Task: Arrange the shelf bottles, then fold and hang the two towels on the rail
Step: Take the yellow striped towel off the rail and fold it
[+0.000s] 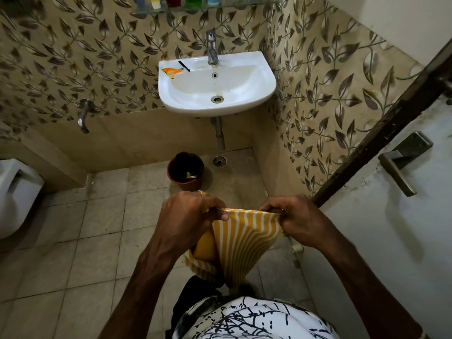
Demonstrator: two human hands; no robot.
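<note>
Two hands, left hand [189, 212] and right hand [294, 220], pinch top edge of yellow striped towel [241, 243], hanging folded above tiled floor [73, 253].

A yellow-and-white striped towel [241, 243] hangs doubled from its stretched top edge, above bottles [176, 0] lining the glass shelf [146, 12].

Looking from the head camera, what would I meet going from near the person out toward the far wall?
Striped towel gripped by the left hand and right hand → brown bin on the floor → white sink → tap → glass shelf of bottles.
</note>
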